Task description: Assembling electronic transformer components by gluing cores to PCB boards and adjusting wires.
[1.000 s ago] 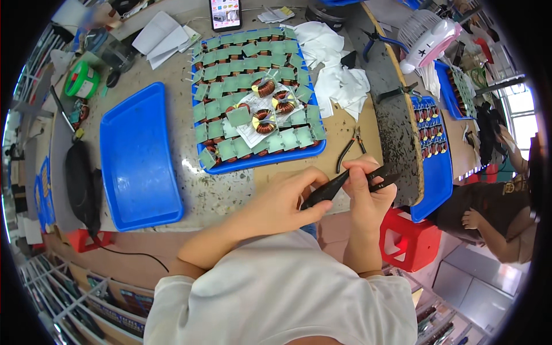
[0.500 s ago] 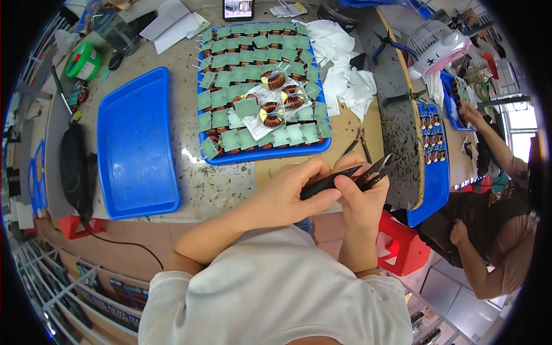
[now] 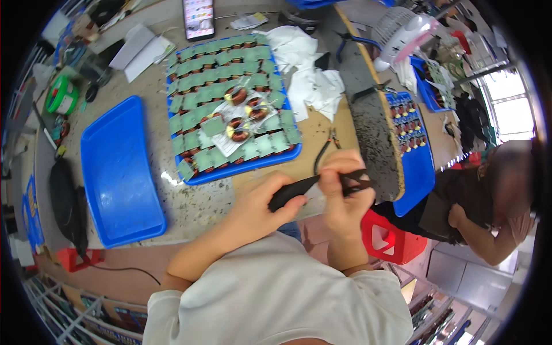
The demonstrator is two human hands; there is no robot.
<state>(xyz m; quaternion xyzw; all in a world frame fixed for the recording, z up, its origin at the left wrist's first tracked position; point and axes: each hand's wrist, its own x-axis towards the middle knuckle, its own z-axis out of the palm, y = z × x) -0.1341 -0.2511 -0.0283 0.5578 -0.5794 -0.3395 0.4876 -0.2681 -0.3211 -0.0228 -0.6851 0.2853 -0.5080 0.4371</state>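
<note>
My left hand (image 3: 253, 204) is closed round a thick, tapered black tool (image 3: 293, 194), which points to the right. Its exact kind is unclear. The fingers of my right hand (image 3: 344, 210) grip black tweezers (image 3: 357, 183), partly covered by the fingers and blurred. Both hands meet in front of my chest, above the near table edge. Just beyond the right hand lies a pair of pliers (image 3: 323, 150). Past the hands stands a blue tray (image 3: 241, 169) packed with green circuit boards and copper-wound coils; several loose coils (image 3: 237, 130) rest on a white paper on top.
An unfilled blue tray (image 3: 123, 178) lies at left, near a green tub (image 3: 62, 95). White cloths (image 3: 313, 86) and a phone (image 3: 199, 20) are at the back. A partition (image 3: 376, 115) borders the right side, with a fan (image 3: 405, 40) and a seated co-worker (image 3: 477, 201) beyond.
The view has shifted, so the table things sit further left. My right fingers have moved up over the tweezers, whose tips now show less. The co-worker's outstretched arm is no longer seen reaching.
</note>
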